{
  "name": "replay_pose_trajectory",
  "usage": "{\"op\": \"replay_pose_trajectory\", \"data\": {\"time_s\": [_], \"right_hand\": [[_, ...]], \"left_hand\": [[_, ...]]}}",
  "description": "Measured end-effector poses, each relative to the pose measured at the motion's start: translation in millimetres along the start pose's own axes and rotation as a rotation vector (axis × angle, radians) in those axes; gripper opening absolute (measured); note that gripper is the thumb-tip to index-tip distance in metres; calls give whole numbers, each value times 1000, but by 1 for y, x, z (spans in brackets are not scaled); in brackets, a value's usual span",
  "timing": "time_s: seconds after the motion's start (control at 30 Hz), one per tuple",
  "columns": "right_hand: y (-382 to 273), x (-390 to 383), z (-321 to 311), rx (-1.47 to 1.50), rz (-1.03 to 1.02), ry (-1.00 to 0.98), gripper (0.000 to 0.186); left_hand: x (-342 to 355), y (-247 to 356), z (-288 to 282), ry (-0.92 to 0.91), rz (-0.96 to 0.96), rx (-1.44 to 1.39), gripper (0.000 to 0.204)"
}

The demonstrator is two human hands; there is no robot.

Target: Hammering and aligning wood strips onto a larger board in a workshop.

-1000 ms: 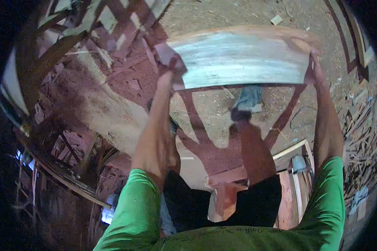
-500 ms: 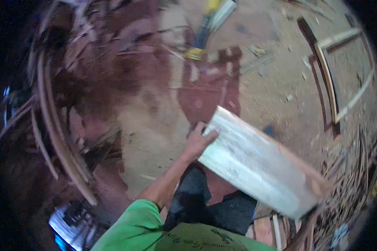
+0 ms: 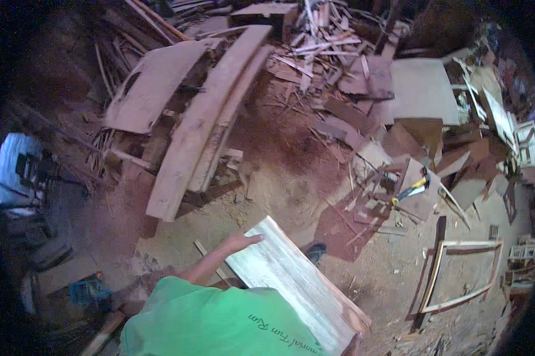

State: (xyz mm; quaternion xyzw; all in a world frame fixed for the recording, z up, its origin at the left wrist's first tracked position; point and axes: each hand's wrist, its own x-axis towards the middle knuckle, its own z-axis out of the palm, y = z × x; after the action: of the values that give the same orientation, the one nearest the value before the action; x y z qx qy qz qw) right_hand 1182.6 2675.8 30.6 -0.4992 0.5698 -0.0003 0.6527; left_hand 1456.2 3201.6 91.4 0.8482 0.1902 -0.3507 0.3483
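A pale wooden board [image 3: 291, 279], wide and flat with a light, streaky face and a browner long edge, slants down to the right in front of me. At its upper left corner my left hand [image 3: 242, 240] is closed on the edge, thumb over the face. Of my right hand [image 3: 354, 344] only a dark sliver shows at the board's lower right end. Its fingers are hidden, so I cannot tell its grip. My green shirt covers part of the board's near side.
Long thick planks [image 3: 205, 130] lean at the left beside a panel [image 3: 154, 86]. Scrap wood [image 3: 326, 44] is heaped at the back. A yellow-and-black hand tool [image 3: 411, 188] rests on boards to the right. A rectangular wooden frame [image 3: 438, 276] lies on the dusty floor.
My view has swung up and to the left, showing the planks and scrap heaps. The board now appears lower and further left, still in my left hand.
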Motion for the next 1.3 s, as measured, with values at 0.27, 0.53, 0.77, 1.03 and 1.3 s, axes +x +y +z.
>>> {"op": "replay_pose_trajectory", "data": {"time_s": [0.27,0.53,0.77,1.03,1.3], "right_hand": [[61,-108,84,85,-30,-154,82],[123,-214,201,233,-81,-229,87],[146,-293,393,403,-111,-327,91],[206,-416,668,465,65,-617,95],[265,-522,884,282,316,-872,94]], "left_hand": [[-64,-111,-115,215,-44,-41,87],[-32,-192,-266,201,67,-45,77],[43,-210,-466,303,297,-126,66],[187,-188,-671,494,466,364,79],[217,-220,-613,717,328,511,100]]}}
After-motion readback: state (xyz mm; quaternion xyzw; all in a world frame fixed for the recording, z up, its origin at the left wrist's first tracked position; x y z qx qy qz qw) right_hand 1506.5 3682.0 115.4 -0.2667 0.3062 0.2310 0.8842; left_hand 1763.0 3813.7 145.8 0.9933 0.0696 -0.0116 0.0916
